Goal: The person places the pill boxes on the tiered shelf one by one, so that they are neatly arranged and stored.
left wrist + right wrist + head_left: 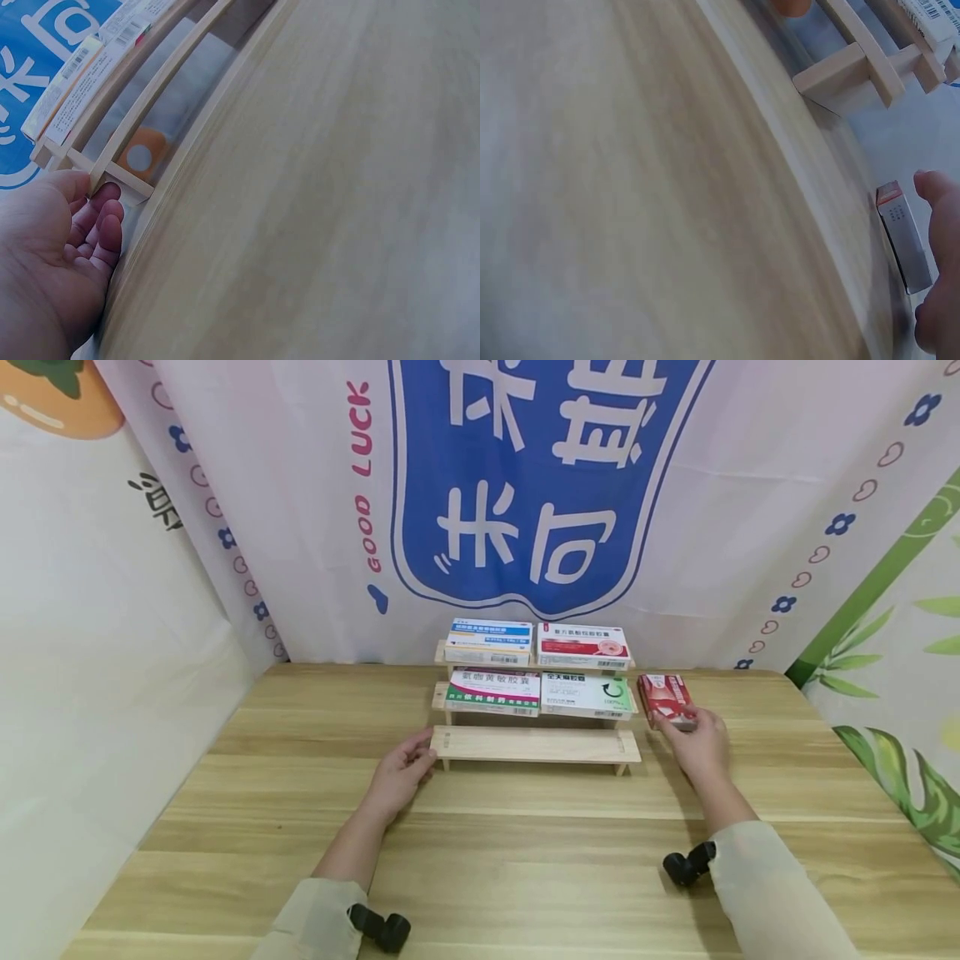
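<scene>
My left hand (400, 777) is at the left end of a light wooden three-tier display rack (536, 745). In the left wrist view, the thumb and curled fingers of that hand (56, 247) pinch the rack's end (97, 171). To the right of the rack, a small red and white medicine box (665, 695) lies on the table. My right hand (702, 743) reaches over its near end. In the right wrist view, the thumb and a finger of that hand (943, 255) stand spread about the box (906, 240); contact is hard to tell.
A blue-white box (489, 641) and a red-white box (583, 646) stand on the top tier. Below them sit a pink-green box (493, 691) and a green-white box (585, 694). A printed curtain (300, 527) hangs behind the wooden table (525, 852).
</scene>
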A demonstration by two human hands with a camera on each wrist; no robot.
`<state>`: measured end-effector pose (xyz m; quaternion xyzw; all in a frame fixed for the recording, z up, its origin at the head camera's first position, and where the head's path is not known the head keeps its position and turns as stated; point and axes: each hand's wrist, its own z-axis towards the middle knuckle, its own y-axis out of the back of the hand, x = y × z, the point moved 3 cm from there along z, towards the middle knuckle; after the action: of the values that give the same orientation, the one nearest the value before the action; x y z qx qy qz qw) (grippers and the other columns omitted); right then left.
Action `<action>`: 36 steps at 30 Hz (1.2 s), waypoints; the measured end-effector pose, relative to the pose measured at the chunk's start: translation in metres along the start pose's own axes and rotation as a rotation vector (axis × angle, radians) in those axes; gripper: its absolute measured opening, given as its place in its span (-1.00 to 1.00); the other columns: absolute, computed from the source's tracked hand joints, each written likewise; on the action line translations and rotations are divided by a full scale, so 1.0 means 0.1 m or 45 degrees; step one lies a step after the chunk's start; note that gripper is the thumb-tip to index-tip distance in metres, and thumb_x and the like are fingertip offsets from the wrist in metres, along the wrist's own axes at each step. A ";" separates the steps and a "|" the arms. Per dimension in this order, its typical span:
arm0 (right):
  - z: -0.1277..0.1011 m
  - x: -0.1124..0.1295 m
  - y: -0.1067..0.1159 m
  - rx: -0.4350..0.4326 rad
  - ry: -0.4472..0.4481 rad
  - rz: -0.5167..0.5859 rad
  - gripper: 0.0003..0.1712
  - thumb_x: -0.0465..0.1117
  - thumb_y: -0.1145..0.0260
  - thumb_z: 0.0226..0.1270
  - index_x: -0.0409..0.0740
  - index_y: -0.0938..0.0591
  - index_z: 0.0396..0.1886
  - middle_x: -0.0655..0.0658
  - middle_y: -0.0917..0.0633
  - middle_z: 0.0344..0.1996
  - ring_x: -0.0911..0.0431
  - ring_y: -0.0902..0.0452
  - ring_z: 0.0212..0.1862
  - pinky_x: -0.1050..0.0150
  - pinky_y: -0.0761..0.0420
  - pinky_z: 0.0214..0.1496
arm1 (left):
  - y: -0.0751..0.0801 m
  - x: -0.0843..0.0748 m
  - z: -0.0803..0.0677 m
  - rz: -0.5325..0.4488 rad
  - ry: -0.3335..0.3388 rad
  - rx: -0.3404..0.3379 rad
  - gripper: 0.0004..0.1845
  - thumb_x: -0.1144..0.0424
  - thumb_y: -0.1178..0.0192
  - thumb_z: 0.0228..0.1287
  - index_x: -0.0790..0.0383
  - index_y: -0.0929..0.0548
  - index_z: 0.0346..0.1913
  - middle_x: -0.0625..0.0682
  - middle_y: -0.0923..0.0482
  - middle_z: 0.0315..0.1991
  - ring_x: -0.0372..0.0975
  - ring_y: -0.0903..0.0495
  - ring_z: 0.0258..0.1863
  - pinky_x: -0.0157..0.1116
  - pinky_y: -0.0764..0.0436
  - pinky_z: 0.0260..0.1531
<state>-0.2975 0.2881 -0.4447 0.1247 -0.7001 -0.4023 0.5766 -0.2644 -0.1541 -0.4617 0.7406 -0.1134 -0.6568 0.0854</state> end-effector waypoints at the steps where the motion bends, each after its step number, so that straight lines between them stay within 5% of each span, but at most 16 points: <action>1: 0.01 -0.01 -0.01 0.000 -0.014 0.003 -0.02 0.41 -0.04 -0.05 -0.13 -0.15 0.26 -0.32 -0.01 0.29 -0.25 0.01 0.25 -0.15 -0.10 0.23 | 0.00 0.00 0.00 -0.002 0.001 -0.001 -0.57 0.09 -0.05 0.16 -0.16 -0.33 0.13 0.02 -0.49 -0.20 -0.18 -0.51 -0.29 -0.32 -0.55 -0.25; 21: 0.05 0.02 -0.11 -0.049 -0.097 -0.095 -0.05 0.29 -0.13 -0.01 -0.17 -0.11 0.26 -0.34 -0.14 0.19 -0.19 -0.10 0.15 -0.07 -0.22 0.15 | 0.00 0.00 0.00 -0.007 -0.014 -0.012 -0.57 0.10 -0.06 0.16 -0.14 -0.34 0.13 0.02 -0.50 -0.20 -0.20 -0.51 -0.32 -0.34 -0.55 -0.28; 36: -0.07 -0.07 0.21 -0.077 0.002 -0.006 0.03 0.40 -0.11 -0.11 -0.15 -0.15 0.26 -0.31 -0.23 0.18 -0.19 -0.12 0.19 -0.11 -0.19 0.19 | 0.00 -0.01 -0.01 0.001 -0.015 -0.006 -0.56 0.09 -0.05 0.16 -0.12 -0.33 0.14 0.05 -0.49 -0.19 -0.19 -0.51 -0.32 -0.35 -0.55 -0.28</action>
<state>-0.2826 0.3028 -0.4344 0.1094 -0.6868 -0.4245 0.5797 -0.2638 -0.1536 -0.4604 0.7365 -0.1126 -0.6613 0.0869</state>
